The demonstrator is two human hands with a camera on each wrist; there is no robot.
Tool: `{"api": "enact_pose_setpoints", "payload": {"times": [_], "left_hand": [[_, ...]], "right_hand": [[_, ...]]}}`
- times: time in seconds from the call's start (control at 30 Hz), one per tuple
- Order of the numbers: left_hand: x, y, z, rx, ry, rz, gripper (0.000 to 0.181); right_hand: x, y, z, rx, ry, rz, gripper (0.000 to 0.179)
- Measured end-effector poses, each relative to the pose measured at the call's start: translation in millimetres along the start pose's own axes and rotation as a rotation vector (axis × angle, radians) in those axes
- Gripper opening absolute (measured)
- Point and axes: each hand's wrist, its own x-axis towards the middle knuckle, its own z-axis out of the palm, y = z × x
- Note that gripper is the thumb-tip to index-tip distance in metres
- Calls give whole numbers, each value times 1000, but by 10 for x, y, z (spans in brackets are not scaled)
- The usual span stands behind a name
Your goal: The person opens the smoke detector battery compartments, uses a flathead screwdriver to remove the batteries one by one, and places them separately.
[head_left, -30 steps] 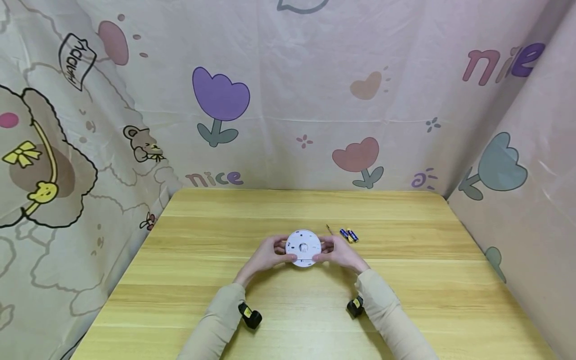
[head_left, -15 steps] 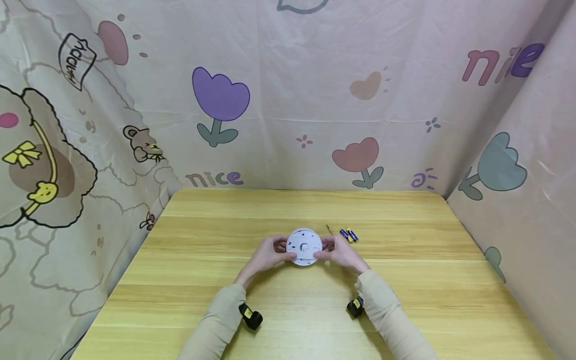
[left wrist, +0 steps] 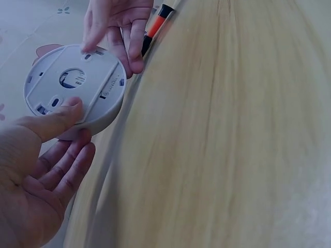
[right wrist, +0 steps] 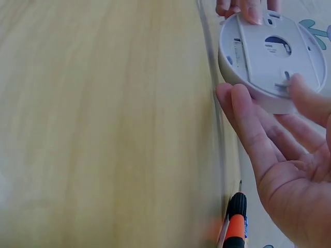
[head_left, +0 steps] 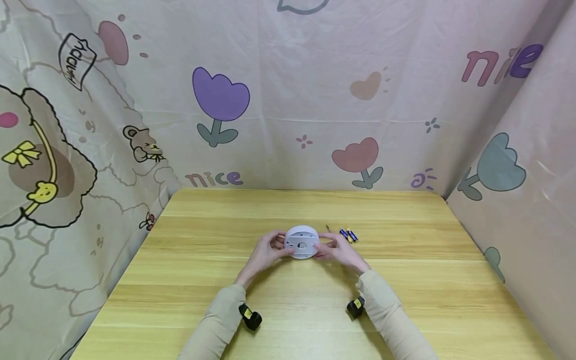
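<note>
A round white smoke alarm (head_left: 302,235) is raised off the table between both hands, its slotted back plate with a central hole turned toward me. My left hand (head_left: 267,252) grips its left side, the thumb pressed on the plate and the fingers under the rim, as the left wrist view shows. On the opposite side my right hand (head_left: 338,250) holds the edge between thumb and fingers. A screwdriver (right wrist: 236,222) with an orange and black handle lies beside the right hand, mostly hidden in the head view. The alarm's front face is out of sight.
Blue batteries (head_left: 348,235) with yellow ends lie just beyond the right hand. The wooden table (head_left: 216,210) ends at a printed cloth backdrop (head_left: 270,100) behind and on both sides. Black wrist cameras (head_left: 250,317) hang under the sleeves.
The smoke alarm has tilted, so its back plate looks foreshortened and its white upper side wall shows. Both hands have kept hold and shifted slightly with it.
</note>
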Motion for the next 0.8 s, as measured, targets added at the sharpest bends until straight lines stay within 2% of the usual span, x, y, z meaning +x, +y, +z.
{"api": "enact_pose_setpoints", "payload": {"times": [0.17, 0.4, 0.5, 0.63, 0.7, 0.8], "left_hand": [[-5, -23, -7, -31, -1, 1, 45], [-8, -1, -15, 13, 0, 92, 48], [-10, 20, -27, -2, -38, 92, 51], [-17, 22, -45, -28, -134, 62, 62], [-20, 15, -50, -37, -182, 48, 68], [-18, 6, -48, -36, -214, 17, 74]], "right_hand": [[-1, -11, -13, 60, -32, -32, 50], [15, -2, -14, 134, 17, 2, 52], [15, 17, -16, 137, 50, 27, 54], [15, 32, -14, 69, 94, 36, 55], [15, 33, -9, 35, 103, 31, 55], [12, 35, -1, 4, 97, 23, 56]]}}
